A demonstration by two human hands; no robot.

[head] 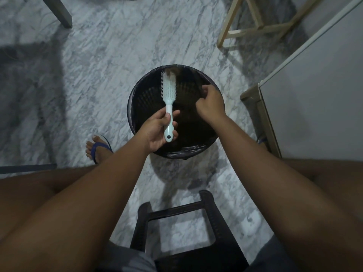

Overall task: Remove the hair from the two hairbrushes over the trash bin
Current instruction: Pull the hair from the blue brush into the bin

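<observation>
Pale mint plastic handle sat in the left hand's fingers (157, 120), wrapped round it low down, thumb on top. On my feed the left hand (156, 134) held the hairbrush (168, 91) roughly upright in the view, with the bristle head pointing away from the person and the bristles facing the camera. A small clump of hair (171, 74) clung to the far tip of the head; the rest of the bristles looked mostly bare.

The right hand (211, 104) hung just beside the brush, apart from it, with its fingers curled inward. I couldn't tell if they pinched any strands, because it was too dark against the bin.

Both hands and the brush were over the open mouth of the black round trash bin (131, 107), which had a black liner folded over the rim. I couldn't make out the inside, only darkness.

The bin stood on a grey-white marble floor (88, 65). A foot in a blue flip-flop (99, 148) was left of the bin. A black plastic stool (212, 209) stood between the person's knees, nearer the camera. A pale wooden frame (255, 28) was at the top right and a white cabinet (314, 99) at the right edge.
</observation>
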